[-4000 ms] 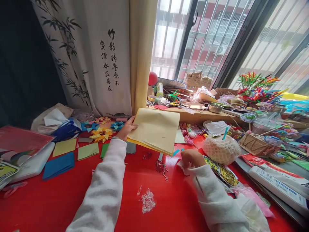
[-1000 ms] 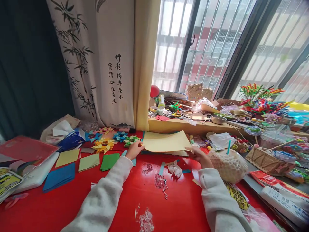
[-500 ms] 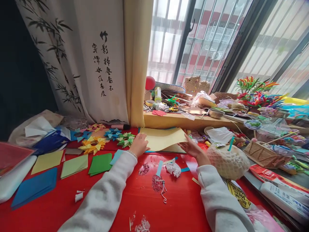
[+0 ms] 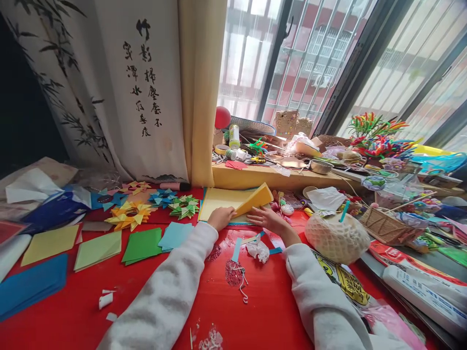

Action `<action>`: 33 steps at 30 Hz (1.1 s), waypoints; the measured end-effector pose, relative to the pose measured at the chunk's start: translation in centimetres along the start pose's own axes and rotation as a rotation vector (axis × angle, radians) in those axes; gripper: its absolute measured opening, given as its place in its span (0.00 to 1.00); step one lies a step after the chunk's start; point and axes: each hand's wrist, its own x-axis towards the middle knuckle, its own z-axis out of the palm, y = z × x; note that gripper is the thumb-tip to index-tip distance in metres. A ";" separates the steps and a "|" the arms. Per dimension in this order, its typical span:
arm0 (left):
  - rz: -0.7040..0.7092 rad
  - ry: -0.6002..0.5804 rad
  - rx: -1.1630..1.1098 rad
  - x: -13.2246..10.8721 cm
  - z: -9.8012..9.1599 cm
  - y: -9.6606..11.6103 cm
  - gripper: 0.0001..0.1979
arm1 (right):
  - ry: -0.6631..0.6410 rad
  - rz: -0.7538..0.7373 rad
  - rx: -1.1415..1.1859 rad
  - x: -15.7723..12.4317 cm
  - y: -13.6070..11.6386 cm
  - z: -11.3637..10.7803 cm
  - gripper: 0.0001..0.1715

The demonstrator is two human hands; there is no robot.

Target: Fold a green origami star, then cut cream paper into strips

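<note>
A pale yellow sheet of paper lies on a stack of sheets with blue edges showing, at the far side of the red table. Its right part is lifted and turned over, with a deeper yellow flap standing up at a slant. My left hand is closed on the near edge of this paper, at the low end of the flap. Just right of it, my right hand rests with fingers stretched out flat at the flap's lower edge. Its fingertips touch the paper.
Folded paper stars and small stacks of coloured paper lie left. Crumpled white tissue and blue strips are in front of my hands. A netted coconut with a straw stands right. The cluttered windowsill rises behind.
The sheet's right side has been lifted and folded over leftward into a flap. My right hand has moved left, closer to my left hand. The view has shifted slightly right.
</note>
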 end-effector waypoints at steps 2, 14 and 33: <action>0.007 0.000 -0.043 -0.2 0.0 -0.1 0.14 | 0.008 -0.023 -0.001 0.2 0.2 0.1 0.29; 0.038 -0.009 -0.192 -0.3 0.2 -0.7 0.16 | 0.009 -0.026 -0.014 -0.1 0.4 0.3 0.25; 0.058 -0.007 -0.212 -0.2 0.5 -1.0 0.15 | 0.029 0.007 0.009 -0.6 -0.4 -1.2 0.22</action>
